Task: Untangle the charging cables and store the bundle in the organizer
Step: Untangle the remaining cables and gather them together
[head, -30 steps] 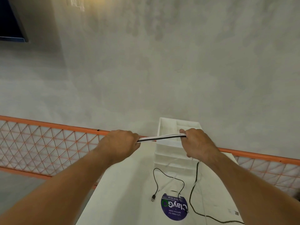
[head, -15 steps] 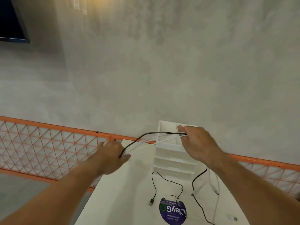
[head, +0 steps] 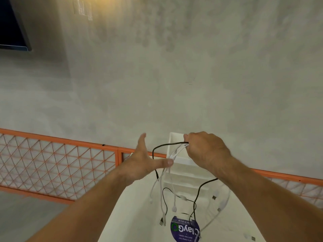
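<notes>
My right hand point(head: 205, 151) grips a bundle of white and black charging cables point(head: 173, 153) above the white organizer point(head: 181, 173). From that fist the cables arc left, then hang down with their plug ends dangling over the white table point(head: 136, 215). My left hand point(head: 146, 159) is spread flat just left of the hanging strands, fingers straight, thumb pointing toward the cables. Another black cable point(head: 197, 194) trails from under my right wrist down to the table. Much of the organizer is hidden behind my right hand.
A round purple sticker point(head: 184, 230) reading ClayGo lies on the table near me. An orange mesh railing point(head: 57, 161) runs behind the table along a grey concrete wall. A dark screen point(head: 12, 25) hangs at the upper left.
My left hand let go of the cables and spread flat. The stretched bundle went slack and now hangs from my right hand alone, its ends swinging down over the table.
</notes>
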A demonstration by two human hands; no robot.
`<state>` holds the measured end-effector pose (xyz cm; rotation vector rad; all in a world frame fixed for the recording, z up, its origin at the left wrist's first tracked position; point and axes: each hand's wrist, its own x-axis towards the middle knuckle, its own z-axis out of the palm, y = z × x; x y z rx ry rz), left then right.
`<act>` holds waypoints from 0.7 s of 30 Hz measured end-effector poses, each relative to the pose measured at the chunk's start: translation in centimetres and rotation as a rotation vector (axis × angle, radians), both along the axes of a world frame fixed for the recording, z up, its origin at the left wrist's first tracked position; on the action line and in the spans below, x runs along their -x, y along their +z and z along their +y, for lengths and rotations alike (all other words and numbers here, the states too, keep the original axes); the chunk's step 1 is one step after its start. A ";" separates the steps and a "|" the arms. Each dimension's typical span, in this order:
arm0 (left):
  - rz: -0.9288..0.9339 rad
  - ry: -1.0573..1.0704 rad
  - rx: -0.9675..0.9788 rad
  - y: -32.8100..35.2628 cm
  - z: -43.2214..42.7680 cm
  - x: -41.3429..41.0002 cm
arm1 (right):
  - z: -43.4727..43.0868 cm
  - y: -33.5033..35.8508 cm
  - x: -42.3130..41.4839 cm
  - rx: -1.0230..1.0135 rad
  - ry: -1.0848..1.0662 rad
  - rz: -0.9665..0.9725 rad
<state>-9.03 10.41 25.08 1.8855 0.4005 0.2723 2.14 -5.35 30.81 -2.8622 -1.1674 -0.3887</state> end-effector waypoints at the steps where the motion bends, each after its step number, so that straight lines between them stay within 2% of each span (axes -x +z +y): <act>1: -0.052 0.019 -0.044 0.2 -0.1 -0.1 | 0.1 -0.1 0.0 0.019 0.001 -0.016; 5: -0.065 -0.105 -0.442 0.8 -1.8 -1.2 | 1.0 0.0 0.9 0.055 0.038 -0.075; 7: -0.112 -0.041 -0.467 1.0 -2.4 -2.0 | 1.5 0.1 1.2 0.068 0.057 -0.084; 10: -0.149 0.057 -0.373 1.1 -3.1 -2.8 | 1.7 0.4 1.1 0.014 0.032 -0.055; 11: -0.175 0.093 -0.393 1.2 -3.3 -3.0 | 1.7 0.5 0.9 -0.015 0.017 -0.042; 13: -0.217 0.154 -0.549 1.5 -3.4 -3.2 | 1.5 0.5 0.6 -0.074 -0.010 -0.006; 17: -0.050 0.209 -0.977 2.4 -2.7 -3.1 | 0.6 -0.1 0.0 -0.173 -0.046 0.049; 21: 0.041 0.184 -1.137 2.8 -2.2 -2.6 | -0.8 -1.1 -0.7 -0.226 -0.087 0.083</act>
